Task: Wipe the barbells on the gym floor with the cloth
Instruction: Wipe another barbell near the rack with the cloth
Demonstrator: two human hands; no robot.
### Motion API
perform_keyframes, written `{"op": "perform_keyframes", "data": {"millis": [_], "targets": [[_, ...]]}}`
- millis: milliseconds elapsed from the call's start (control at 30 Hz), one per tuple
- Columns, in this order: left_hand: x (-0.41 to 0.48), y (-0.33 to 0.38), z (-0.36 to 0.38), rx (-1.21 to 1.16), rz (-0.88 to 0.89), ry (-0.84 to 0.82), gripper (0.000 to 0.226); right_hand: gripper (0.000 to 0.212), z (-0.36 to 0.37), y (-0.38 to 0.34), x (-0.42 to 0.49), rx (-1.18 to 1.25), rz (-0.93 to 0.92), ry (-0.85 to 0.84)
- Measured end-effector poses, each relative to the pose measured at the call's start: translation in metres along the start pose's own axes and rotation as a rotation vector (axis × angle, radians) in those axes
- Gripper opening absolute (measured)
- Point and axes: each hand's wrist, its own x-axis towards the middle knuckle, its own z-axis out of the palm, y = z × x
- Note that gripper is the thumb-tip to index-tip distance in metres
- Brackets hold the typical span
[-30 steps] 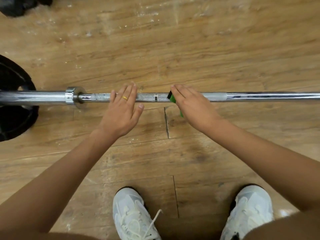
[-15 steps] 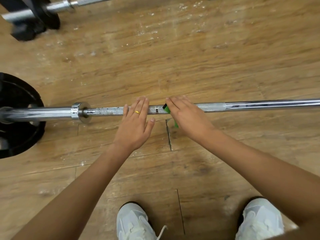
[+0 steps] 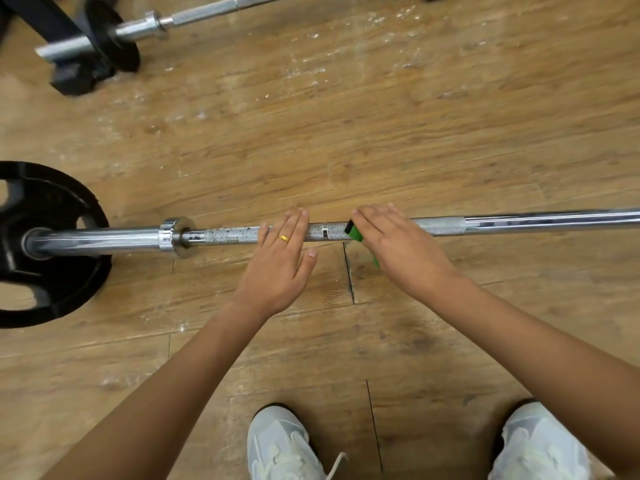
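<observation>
"Any progress in the last second?"

"Hardly. Both hands sit on the same stretch of the near barbell (image 3: 519, 221), a little right of the collar (image 3: 175, 237). The cloth (image 3: 355, 233) slid a touch toward the left hand and is back where it began, so it's a short rub on one spot."

"How are the hands?"

"The left hand (image 3: 277, 268) lies flat, fingers straight and close together across the bar, holding nothing. It's steadying the bar, I'd say. The right hand (image 3: 398, 247) lays its fingers flat over the bar too, pressing the green cloth beneath the palm. Only a corner pokes out, and I can't see the thumb."

"So what's new?"

"Mostly the view. The head has lifted, and a second barbell (image 3: 207, 12) now shows farther off on the floor (image 3: 415, 133), with no hand near it."

"And the job?"

"Early, I reckon. The speckled stretch beside the collar looks dirty, the long shiny run lies beyond the cloth — and that other bar waits."
</observation>
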Motion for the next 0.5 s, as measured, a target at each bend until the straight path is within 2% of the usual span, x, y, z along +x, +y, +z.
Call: {"op": "perform_keyframes", "data": {"millis": [167,400,500], "targets": [[-0.012,0.004,0.005,-0.007,-0.009,-0.018,0.07,0.068,0.001,-0.008,-0.003,0.007,0.041,-0.036],[-0.034,0.01,0.009,-0.03,-0.022,0.0,0.067,0.063,-0.009,-0.011,-0.024,0.056,-0.052,-0.086],[-0.044,0.012,0.011,-0.048,-0.025,-0.002,0.067,0.062,-0.013,-0.011,-0.033,0.064,-0.003,-0.117]]}}
